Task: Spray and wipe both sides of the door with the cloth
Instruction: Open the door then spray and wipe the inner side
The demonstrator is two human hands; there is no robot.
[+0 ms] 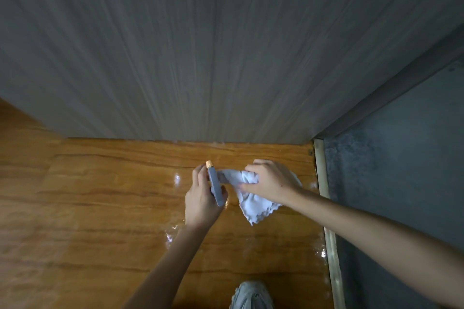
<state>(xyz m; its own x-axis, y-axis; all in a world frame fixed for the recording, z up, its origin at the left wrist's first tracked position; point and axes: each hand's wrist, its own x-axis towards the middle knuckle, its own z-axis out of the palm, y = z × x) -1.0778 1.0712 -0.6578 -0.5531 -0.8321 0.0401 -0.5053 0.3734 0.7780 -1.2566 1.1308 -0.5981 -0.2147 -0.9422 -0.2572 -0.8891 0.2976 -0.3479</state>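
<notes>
The door (pixel 200 45) is faced in matt grey wood-grain laminate, finely streaked. The floor (pixel 100 195) is finished in glossy, orange-brown wood-look planks, with wet-looking glints. A soft, pale cloth (pixel 251 204) with a scalloped edge and a matt grey spray bottle (pixel 215 187) are seen.

A home doorway: grey wood-grain door (pixel 200 45) over glossy wooden floor (pixel 88 208).
</notes>
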